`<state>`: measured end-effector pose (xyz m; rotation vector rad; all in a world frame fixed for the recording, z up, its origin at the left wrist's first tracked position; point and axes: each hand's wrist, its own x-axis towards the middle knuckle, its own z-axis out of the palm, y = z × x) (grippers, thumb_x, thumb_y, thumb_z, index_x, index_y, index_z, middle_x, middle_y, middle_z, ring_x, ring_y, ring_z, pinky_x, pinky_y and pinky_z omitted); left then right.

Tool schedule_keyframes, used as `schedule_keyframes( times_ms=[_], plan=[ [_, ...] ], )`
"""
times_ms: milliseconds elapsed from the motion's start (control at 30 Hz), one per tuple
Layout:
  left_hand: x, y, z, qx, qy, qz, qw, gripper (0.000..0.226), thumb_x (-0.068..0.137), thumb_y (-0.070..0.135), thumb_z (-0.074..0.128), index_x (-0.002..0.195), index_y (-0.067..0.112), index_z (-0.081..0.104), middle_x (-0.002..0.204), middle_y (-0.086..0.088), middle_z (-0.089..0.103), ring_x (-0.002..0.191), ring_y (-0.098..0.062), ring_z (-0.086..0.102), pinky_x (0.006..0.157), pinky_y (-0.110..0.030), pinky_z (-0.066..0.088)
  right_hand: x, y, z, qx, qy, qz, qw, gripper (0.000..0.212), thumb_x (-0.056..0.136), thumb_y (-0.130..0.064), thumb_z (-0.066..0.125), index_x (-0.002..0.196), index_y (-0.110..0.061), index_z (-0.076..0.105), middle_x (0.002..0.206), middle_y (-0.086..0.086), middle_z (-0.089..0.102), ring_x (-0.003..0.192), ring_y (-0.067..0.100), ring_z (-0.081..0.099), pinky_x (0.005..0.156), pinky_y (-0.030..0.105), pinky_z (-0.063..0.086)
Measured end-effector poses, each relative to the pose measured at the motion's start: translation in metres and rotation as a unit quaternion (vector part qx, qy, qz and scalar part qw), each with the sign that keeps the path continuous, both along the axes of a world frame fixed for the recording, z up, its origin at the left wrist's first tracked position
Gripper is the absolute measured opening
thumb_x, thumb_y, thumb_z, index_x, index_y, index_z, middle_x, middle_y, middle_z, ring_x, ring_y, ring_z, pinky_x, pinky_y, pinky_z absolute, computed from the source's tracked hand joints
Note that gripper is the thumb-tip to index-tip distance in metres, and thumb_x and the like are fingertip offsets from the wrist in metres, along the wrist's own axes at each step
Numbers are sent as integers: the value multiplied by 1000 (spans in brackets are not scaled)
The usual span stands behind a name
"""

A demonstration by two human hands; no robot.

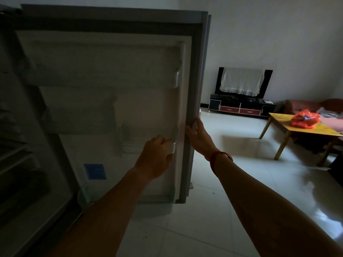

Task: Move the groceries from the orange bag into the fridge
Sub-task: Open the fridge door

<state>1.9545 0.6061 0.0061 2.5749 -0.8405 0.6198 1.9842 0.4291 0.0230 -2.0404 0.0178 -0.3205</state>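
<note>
Both hands are on the fridge door [111,89], which stands swung wide open with its inner liner facing the person. Left hand [157,156]: fingers curled over the end of a door shelf rail, closed on it. Right hand [199,138]: palm flat against the door's free edge, thumb and fingers lying along the gasket, a hold rather than a full clamp. A red cord sits on that wrist. Neither hand carries any grocery.

Orange bag [305,120]: well apart from both hands, off to the person's right and farther into the room, slumped on the near part of a yellow wooden table [278,125]. Something blue-white shows at its mouth; contents otherwise not readable.

Fridge interior lies at far left, dark, shelves barely visible.

Judgement: the door is open enough, and the coming move is a turn to the right, away from the fridge. The right hand is the nearer one to the bag.
</note>
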Motion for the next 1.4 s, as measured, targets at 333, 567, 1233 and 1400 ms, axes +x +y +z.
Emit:
schedule_keyframes(
  times_ms=[333, 567, 1233, 1400],
  plan=[
    [-50, 45, 19, 51, -58, 94, 993, 63, 90, 53, 40, 139, 13, 45, 145, -16, 40, 134, -35, 36, 105, -49, 39, -82, 24, 13, -131, -50, -20, 990, 56, 100, -35, 47, 149, -18, 25, 149, 12, 41, 133, 34, 43, 106, 47, 40],
    [-106, 79, 27, 38, -74, 119, 989, 75, 86, 63, 36, 137, 9, 48, 143, -18, 44, 132, -40, 40, 101, -52, 40, -136, 39, 17, -266, -56, -37, 962, 69, 92, -64, 36, 151, -36, 15, 159, 8, 21, 142, 36, 29, 109, 61, 33],
    [-166, 110, 24, 15, -53, 133, 990, 82, 87, 71, 26, 147, 16, 34, 153, -13, 29, 142, -34, 24, 110, -50, 32, -214, 49, 19, -414, -87, -79, 903, 92, 72, -87, 7, 151, -40, 13, 160, 9, 16, 145, 32, 20, 113, 55, 29],
    [-155, 81, 29, 14, -54, 102, 993, 84, 87, 73, 18, 146, 15, 35, 153, -11, 33, 141, -32, 28, 111, -49, 31, -216, 20, 23, -416, -66, -109, 900, 83, 80, -81, 18, 151, -40, 12, 161, 10, 14, 146, 33, 17, 115, 53, 24]
  ],
)
